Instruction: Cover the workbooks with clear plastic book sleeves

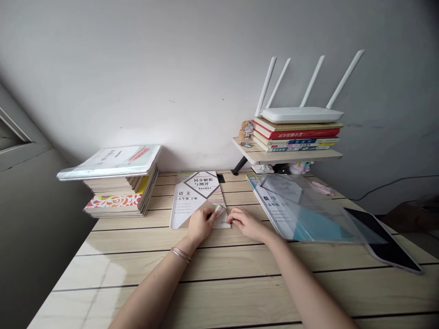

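Note:
A workbook point(187, 205) with a white, grey and brown cover lies flat in the middle of the desk. My left hand point(199, 225) rests on its lower part, fingers curled round a small pale block-like thing point(219, 209) whose kind I cannot make out. At the workbook's lower right corner is my right hand point(247, 224), its fingertips pinched together by the edge. Whether they grip the cover's corner or something small is hidden. To the right lies a second workbook point(274, 208), with a clear plastic cover point(318, 214) over part of it.
A tall stack of books point(116, 198) stands on the left. At the back right, a white router point(302, 114) sits on books on a small raised shelf point(291, 157). A dark-screened tablet point(384, 242) and a pink pouch-like item point(321, 188) lie on the right of the desk point(222, 292).

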The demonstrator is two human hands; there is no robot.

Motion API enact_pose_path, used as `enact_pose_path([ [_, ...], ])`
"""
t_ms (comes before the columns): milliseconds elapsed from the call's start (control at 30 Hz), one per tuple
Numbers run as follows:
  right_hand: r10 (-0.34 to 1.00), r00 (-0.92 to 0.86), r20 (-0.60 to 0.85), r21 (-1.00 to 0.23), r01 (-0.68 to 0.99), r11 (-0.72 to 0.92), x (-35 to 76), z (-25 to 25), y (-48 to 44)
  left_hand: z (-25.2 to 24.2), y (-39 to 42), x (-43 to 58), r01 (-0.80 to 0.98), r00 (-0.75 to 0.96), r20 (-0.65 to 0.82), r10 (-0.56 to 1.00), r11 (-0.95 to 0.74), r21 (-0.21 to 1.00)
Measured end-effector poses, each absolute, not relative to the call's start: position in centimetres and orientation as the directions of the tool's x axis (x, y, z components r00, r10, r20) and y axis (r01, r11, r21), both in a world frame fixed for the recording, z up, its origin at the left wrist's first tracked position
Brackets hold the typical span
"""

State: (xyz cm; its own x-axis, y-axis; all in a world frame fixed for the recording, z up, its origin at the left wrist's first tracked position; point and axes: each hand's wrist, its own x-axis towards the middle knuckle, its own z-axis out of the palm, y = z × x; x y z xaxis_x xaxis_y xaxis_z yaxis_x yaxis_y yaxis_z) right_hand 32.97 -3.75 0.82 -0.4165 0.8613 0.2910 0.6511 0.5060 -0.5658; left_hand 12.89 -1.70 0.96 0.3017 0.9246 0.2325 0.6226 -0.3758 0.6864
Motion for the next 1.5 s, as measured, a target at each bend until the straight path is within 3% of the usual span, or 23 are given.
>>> enact_pose_path([
  [1100,0.855,-0.469,0.222,-0.557,0.658,0.506,32.7,1.5,-3.7,0.8,-1.7,13.0,0.648,0.316,0.243,0.917,-0.396,0.651],
  [1500,0.786,-0.274,0.554,-0.412,0.730,0.545,30.4,0.6,-2.9,0.9,-1.9,13.1,0.587,0.405,0.279,0.871,-0.482,0.650],
])
